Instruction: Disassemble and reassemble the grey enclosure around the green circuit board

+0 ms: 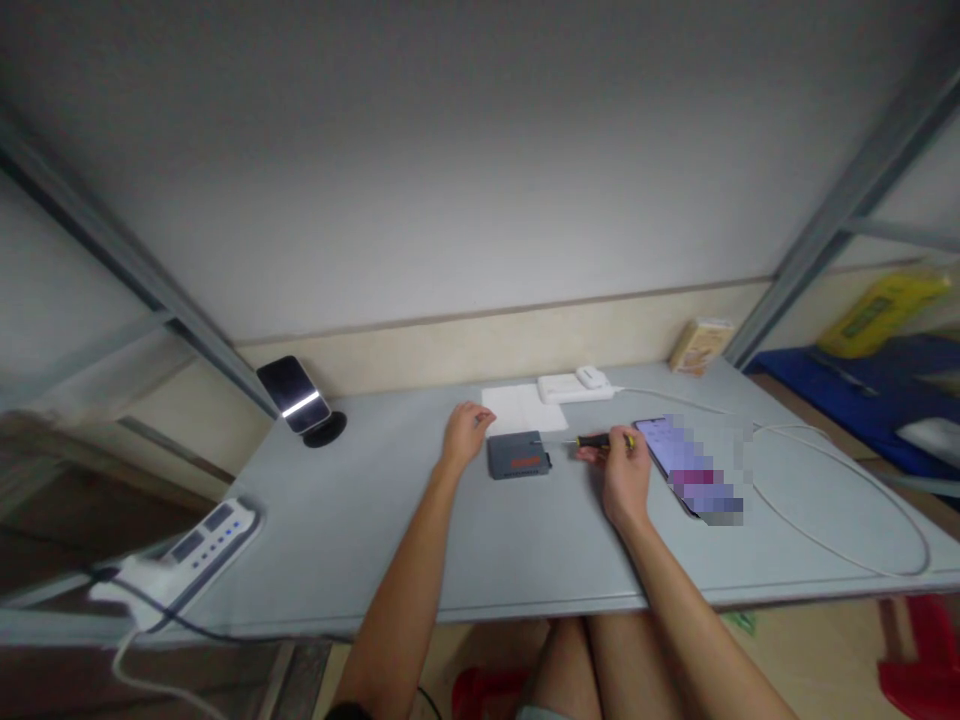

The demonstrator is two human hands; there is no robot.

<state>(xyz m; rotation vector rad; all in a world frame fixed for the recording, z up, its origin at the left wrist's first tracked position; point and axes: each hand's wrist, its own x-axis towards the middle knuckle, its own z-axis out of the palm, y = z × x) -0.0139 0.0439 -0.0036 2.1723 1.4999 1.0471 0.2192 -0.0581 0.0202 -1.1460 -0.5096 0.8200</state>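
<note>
My right hand [627,475] grips a screwdriver [592,441] by its black and yellow handle. The thin metal shaft points left and reaches over the right part of a flat dark grey case [517,456] with orange lettering. Whether the tip touches the case cannot be made out. Left of the case, my left hand [463,435] rests by the corner of a white sheet of paper [525,408]. Its fingers are drawn together; anything between them is too small to name.
A lit phone [686,465] lies to the right, and a white power bank [562,388] with a cable stands behind the paper. At left are a phone on a stand [294,392] and a power strip [202,555]. A small box [701,346] sits at the back right.
</note>
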